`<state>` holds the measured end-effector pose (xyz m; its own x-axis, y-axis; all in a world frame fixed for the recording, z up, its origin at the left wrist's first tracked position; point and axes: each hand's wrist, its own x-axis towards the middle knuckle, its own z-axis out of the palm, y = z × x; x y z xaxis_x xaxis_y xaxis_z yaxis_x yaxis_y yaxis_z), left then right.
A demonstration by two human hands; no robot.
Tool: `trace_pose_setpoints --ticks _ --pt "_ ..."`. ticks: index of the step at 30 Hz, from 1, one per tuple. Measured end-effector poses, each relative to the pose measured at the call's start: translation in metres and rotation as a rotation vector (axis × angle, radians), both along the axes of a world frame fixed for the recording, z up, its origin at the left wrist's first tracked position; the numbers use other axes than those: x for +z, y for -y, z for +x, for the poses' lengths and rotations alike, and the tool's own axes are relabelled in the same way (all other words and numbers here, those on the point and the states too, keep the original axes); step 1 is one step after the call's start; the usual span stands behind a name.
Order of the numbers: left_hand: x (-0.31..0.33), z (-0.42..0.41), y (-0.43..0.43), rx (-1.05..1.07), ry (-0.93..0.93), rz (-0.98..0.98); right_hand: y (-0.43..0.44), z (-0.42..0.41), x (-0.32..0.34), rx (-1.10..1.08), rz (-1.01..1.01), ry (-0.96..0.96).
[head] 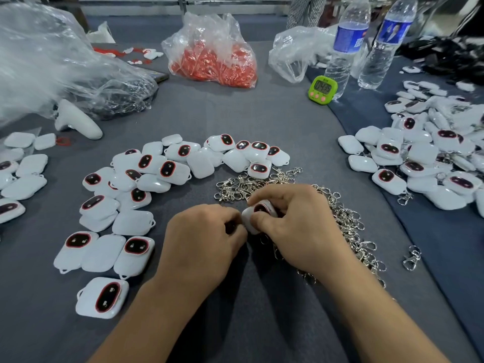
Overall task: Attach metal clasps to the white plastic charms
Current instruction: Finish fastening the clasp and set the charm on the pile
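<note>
Right hand [296,226]: grips a charm [252,215] between thumb and fingers.
Left hand [207,239]: fingers curled, tips at the charm's left edge; cannot tell whether they pinch anything.
Charm: at centre, between both hands, dark red-rimmed face turned up.
Clasps [348,221]: loose silver pile on the table [235,113], under and beyond the right hand.
Loose charms [136,179]: spread in an arc left of the hands.
Heap [432,158]: charms at right, some bearing clasps.
Timer [322,88]: green, far side.
</note>
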<state>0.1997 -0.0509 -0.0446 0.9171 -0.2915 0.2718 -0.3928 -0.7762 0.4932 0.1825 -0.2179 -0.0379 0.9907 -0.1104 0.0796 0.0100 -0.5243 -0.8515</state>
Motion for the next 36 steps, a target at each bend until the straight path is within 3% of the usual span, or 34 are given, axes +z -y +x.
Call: trace_pose_setpoints --ticks 5,11,19,21,24,26,31,36 --pt "0.000 -0.001 0.001 0.038 0.031 -0.072 -0.003 0.001 -0.002 -0.040 0.047 -0.020" --pt "0.002 0.008 -0.005 -0.004 -0.116 -0.457 0.005 0.006 0.007 -0.114 0.633 -0.185" --pt "0.003 0.016 -0.002 -0.119 -0.372 -0.750 0.004 0.002 0.017 -0.070 0.861 -0.295" --pt "0.003 0.017 -0.005 -0.183 -0.394 -0.701 0.002 0.001 0.019 -0.054 0.857 -0.278" --pt "0.001 0.009 -0.005 -0.328 -0.414 -0.418 -0.004 -0.002 0.021 0.028 0.900 -0.264" --pt "0.000 0.008 -0.003 -0.275 -0.310 -0.362 0.000 -0.002 0.023 0.048 0.890 -0.185" --pt "0.003 0.013 -0.006 0.069 -0.145 -0.618 0.012 0.002 0.013 -0.156 0.648 -0.009" --pt "0.004 0.008 -0.006 0.189 0.077 -0.417 0.000 0.001 -0.001 -0.148 0.175 0.075"
